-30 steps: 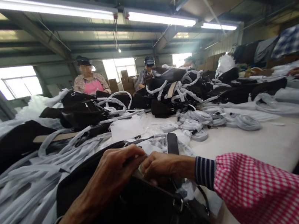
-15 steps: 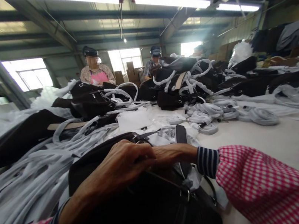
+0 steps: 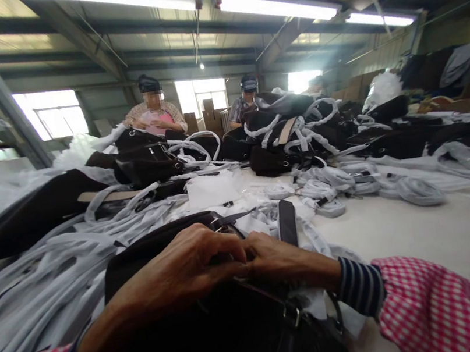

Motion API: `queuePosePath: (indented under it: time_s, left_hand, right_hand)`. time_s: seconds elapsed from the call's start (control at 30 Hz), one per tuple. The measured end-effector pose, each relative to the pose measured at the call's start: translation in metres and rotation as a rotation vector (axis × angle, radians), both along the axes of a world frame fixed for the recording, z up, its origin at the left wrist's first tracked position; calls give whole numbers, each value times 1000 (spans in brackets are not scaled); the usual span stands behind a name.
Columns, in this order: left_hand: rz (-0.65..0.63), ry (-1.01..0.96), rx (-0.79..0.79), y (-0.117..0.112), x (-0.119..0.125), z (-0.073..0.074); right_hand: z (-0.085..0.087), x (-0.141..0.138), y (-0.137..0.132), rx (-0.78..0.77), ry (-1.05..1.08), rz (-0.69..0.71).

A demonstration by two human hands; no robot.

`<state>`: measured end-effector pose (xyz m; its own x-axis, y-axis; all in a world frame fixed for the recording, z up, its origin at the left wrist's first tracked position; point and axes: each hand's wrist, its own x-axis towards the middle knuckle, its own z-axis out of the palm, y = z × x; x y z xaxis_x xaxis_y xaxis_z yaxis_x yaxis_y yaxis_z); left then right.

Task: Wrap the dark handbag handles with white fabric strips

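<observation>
The left hand (image 3: 179, 261) arches, curled, over the black bag (image 3: 224, 336), which lies directly beneath both hands. Near the zipper (image 3: 262, 291), the right hand (image 3: 276, 257) meets it, bent inward; whether either grips anything, I cannot tell.

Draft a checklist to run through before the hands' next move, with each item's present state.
1. Left hand at the black bag: ok.
2. Right hand meeting the left at the bag's upper edge: ok.
3. Grip of the fingertips: cannot tell, hidden.
4. Zipper fully shut: cannot tell, hands cover part.
5. Grey coils apart from both hands: ok.
6. Co-worker away from this bag: ok, behind the pile.
</observation>
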<state>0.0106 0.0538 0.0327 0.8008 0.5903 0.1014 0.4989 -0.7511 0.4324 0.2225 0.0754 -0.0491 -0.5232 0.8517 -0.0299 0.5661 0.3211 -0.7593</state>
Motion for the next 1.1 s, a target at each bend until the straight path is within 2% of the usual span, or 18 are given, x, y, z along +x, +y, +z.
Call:
queuePosePath:
  time_s: [0.07, 0.1, 0.23, 0.27, 0.37, 0.4, 0.47, 0.57, 0.7, 0.77, 0.83, 0.9, 0.97, 1.03, 1.1]
  left_hand:
    - [-15, 21, -34, -3, -2, 2]
    - [-19, 50, -41, -4, -3, 3]
    - [-92, 170, -16, -11, 1, 4]
    - [-128, 185, -13, -13, 3, 4]
    - [-231, 214, -19, -15, 7, 0]
    - [-261, 217, -18, -15, 8, -3]
    - [-305, 204, -3, -14, 7, -9]
    - [-306, 170, 52, -13, 4, -15]
    - [-281, 169, 105, -14, 3, -17]
    - [-251, 133, 157, -12, 4, -22]
    - [-182, 51, 289, -4, 3, -31]
    - [-61, -30, 478, 7, 0, -44]
    - [101, -32, 626, 20, -4, -56]
    - [267, 54, 659, 31, -8, -64]
    - [341, 175, 563, 38, -13, -66]
  right_hand:
    - [4, 1, 1, -121, 10, 61]
    - [6, 2, -1, -127, 9, 58]
    - [12, 10, -18, 115, 61, -103]
    - [12, 15, -24, 92, 87, -127]
    - [11, 30, -39, -118, 121, -133]
    - [10, 33, -42, -122, 102, -130]
    - [10, 36, -45, -9, 9, -100]
    - [11, 27, -47, 185, -248, -53]
    - [13, 8, -47, 313, -539, -13]
    - [12, 3, -47, 323, -622, 17]
    - [6, 2, -46, 386, -657, 48]
    - [-2, 2, -46, 523, -655, 101]
    - [-11, 4, -45, 683, -659, 172]
    - [-15, 6, -45, 810, -685, 234]
    - [-14, 9, -46, 878, -696, 276]
